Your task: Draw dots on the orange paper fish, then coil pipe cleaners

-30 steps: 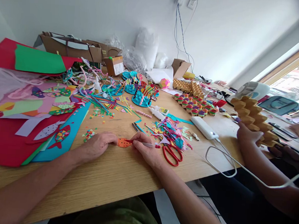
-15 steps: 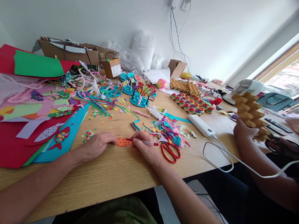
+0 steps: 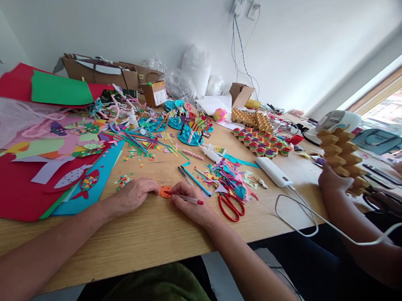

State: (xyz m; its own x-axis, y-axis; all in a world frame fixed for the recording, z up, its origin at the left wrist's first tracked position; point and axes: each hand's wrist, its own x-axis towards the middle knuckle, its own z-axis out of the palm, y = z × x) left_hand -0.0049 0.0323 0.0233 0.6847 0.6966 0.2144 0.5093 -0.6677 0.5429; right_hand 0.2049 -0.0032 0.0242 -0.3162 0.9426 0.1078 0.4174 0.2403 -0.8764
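Note:
An orange paper cutout with dark dots point(image 3: 165, 191) lies on the wooden table between my hands. The fingertips of my left hand point(image 3: 138, 194) press on its left edge. In my right hand point(image 3: 190, 205) is a red pen with a clear barrel point(image 3: 192, 200), its tip over the cutout. Just beyond my right hand lie blue and dark pens point(image 3: 195, 181). Red-handled scissors point(image 3: 230, 206) rest to the right, beside a pile of coloured paper scraps point(image 3: 226, 176).
Coloured sheets with paper fish point(image 3: 15, 188) cover the left side. A white power strip point(image 3: 273, 171) with its cable lies right of centre. Painted egg cartons point(image 3: 260, 143) stand behind it. At right, another person's hands hold a yellow egg carton point(image 3: 340, 153) and black scissors.
My right hand has shifted slightly left over the cutout, and the red pen shows more fully. More of the blue and dark pens is uncovered. The whole view has moved a little.

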